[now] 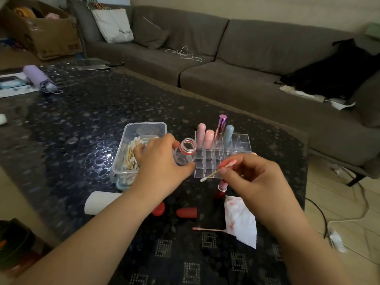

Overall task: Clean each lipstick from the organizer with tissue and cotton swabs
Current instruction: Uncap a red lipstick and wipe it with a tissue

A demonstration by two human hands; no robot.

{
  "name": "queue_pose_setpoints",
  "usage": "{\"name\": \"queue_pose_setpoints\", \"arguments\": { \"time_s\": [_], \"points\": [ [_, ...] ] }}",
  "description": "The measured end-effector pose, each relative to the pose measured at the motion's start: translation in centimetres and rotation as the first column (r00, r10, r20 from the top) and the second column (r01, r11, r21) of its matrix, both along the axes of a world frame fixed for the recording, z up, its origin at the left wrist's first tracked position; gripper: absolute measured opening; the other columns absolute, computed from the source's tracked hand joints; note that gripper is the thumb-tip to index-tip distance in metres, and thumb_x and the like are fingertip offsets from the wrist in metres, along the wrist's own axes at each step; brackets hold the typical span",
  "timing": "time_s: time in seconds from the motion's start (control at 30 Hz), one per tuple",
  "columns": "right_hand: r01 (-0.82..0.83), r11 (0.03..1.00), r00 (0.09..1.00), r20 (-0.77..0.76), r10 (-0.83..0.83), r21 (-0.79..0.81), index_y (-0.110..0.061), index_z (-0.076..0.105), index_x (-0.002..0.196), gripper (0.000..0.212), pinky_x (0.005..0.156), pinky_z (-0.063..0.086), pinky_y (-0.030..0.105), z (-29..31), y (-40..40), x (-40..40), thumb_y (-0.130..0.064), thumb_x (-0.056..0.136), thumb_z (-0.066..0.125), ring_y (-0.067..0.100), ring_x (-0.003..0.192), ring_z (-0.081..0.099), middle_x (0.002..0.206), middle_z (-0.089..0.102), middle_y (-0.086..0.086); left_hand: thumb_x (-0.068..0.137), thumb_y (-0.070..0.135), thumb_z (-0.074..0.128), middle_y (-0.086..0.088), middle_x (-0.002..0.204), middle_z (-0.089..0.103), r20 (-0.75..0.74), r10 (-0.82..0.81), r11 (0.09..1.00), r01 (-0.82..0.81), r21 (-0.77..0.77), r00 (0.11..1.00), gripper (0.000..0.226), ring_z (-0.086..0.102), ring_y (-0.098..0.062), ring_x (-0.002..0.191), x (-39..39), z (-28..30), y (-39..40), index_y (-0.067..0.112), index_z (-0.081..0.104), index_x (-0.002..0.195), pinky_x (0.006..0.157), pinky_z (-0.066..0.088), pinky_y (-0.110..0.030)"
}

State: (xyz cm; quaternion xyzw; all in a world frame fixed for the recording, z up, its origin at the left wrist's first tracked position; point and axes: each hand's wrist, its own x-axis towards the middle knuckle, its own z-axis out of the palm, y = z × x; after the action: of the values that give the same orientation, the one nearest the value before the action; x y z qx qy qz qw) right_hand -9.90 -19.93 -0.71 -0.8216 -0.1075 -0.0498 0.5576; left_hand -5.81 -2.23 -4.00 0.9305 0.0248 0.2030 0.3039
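Clear organizer [224,161] upright on table, four lipsticks [209,138] standing in back row. Stained tissue [241,221] lying in front, used swab [208,229] just beside it

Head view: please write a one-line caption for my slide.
Left hand grips a small open bottle; right hand pinches a stained cotton swab before the organizer.

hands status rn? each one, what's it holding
Left hand: gripping the small clear bottle, uncapped.
Right hand: pinching a cotton swab, one tip stained pink.
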Motion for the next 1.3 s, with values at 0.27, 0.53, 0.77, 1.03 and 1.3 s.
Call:
{"name": "queue_pose_setpoints", "arguments": {
  "time_s": [0.27, 0.53, 0.77, 1.03, 1.3],
  "points": [
    [0.001, 0.959, 0.988, 0.148, -0.044, 0.283, -0.021, 0.069, 0.076, 0.008, 0.059, 0.048, 0.012, 2.2, -0.3, -0.9, -0.024, 0.072, 0.064, 0.002, 0.062, 0.061, 0.071, 0.069, -0.004, 0.066, 0.028, 0.077, 0.016, 0.080, 0.059, 0.164, -0.164, 0.956, 0.198, -0.216, 0.973, 0.031, 0.053, 0.001, 0.091, -4.0, 0.0, 0.4, 0.025, 0.054, 0.087, 0.092, 0.041, -0.051],
    [-0.075, 0.982, 0.943, 0.307, 0.127, -0.176, -0.029, 0.072, 0.084, 0.013, 0.061, 0.046, 0.021, 0.3, 0.4, -0.4, -0.017, 0.081, 0.073, 0.015, 0.066, 0.056, 0.075, 0.058, -0.005, 0.064, 0.039, 0.068, 0.015, 0.086, 0.061, 0.231, -0.212, 0.974, 0.226, -0.034, 0.950, 0.035, 0.051, -0.002, 0.085, -4.8, -1.5, 0.7, 0.026, 0.061, 0.096, 0.095, 0.037, -0.051],
    [-0.046, 0.927, 0.921, 0.344, 0.185, -0.373, -0.026, 0.075, 0.088, 0.015, 0.061, 0.037, 0.008, -0.8, 0.8, -0.1, -0.024, 0.076, 0.067, 0.011, 0.067, 0.051, 0.076, 0.054, -0.008, 0.069, 0.042, 0.060, 0.014, 0.097, 0.063, 0.285, -0.251, 0.968, 0.241, 0.072, 0.925, 0.037, 0.055, -0.011, 0.097, -4.4, -1.6, 1.3, 0.033, 0.054, 0.105, 0.094, 0.037, -0.052],
    [-0.043, 0.903, 0.918, 0.340, 0.205, -0.428, -0.027, 0.075, 0.091, 0.018, 0.061, 0.038, 0.007, -0.7, 0.7, -0.3, -0.026, 0.076, 0.065, 0.005, 0.067, 0.051, 0.078, 0.055, -0.012, 0.066, 0.034, 0.068, 0.011, 0.103, 0.064, 0.275, -0.248, 0.968, 0.227, 0.106, 0.929, 0.042, 0.050, -0.010, 0.103, -4.3, -1.9, 1.5, 0.031, 0.058, 0.106, 0.099, 0.030, -0.050],
    [0.046, 0.978, 0.959, 0.282, 0.015, -0.206, -0.025, 0.073, 0.079, 0.012, 0.059, 0.045, 0.013, 0.1, 0.5, -0.9, -0.014, 0.080, 0.069, 0.010, 0.063, 0.057, 0.070, 0.063, -0.004, 0.063, 0.047, 0.067, 0.014, 0.101, 0.055, 0.243, -0.190, 0.980, 0.198, -0.007, 0.951, 0.042, 0.052, -0.009, 0.099, -3.9, -2.0, 0.8, 0.031, 0.060, 0.101, 0.094, 0.034, -0.045]
  ]
}}
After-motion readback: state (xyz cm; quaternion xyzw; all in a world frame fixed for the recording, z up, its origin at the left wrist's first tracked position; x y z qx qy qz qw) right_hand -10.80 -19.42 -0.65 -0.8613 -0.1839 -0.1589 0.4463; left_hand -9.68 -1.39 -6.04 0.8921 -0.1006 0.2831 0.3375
